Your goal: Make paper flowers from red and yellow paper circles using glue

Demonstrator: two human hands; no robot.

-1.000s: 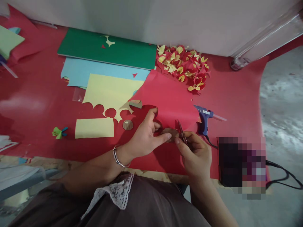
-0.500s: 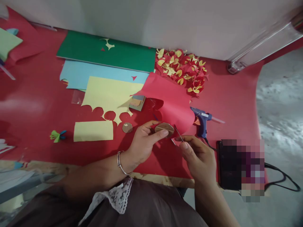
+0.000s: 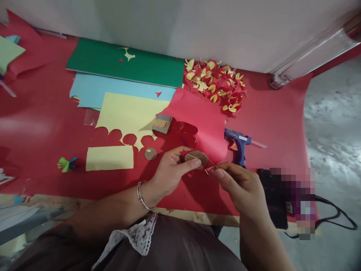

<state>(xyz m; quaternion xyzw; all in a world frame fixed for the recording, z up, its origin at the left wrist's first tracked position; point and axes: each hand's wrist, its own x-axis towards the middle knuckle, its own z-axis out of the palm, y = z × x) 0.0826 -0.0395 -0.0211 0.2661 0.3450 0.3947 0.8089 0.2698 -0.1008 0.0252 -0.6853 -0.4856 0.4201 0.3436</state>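
My left hand [image 3: 175,165] is closed, its thumb pressing a round wooden disc [image 3: 194,156] flat against a sheet of red paper [image 3: 208,120]. The sheet has a curved cut-out and rises behind the disc. Pinched in my right hand [image 3: 239,184] are small scissors [image 3: 212,163]; their thin metal blades show at the paper beside the disc's right edge, while the handles are hidden by my fingers. A second wooden disc [image 3: 150,153] lies on the red table cover, left of my left hand.
Yellow paper [image 3: 132,113] with scalloped cuts, a yellow strip [image 3: 109,158] and a green board [image 3: 124,62] lie left. Red and yellow paper cuttings [image 3: 217,82] are piled behind. A blue glue gun [image 3: 239,145] and black phone [image 3: 270,199] lie right.
My right hand has shifted slightly right and down, and the scissors now lie more slanted along the disc's edge. The red paper and disc have tilted a little in my left hand.
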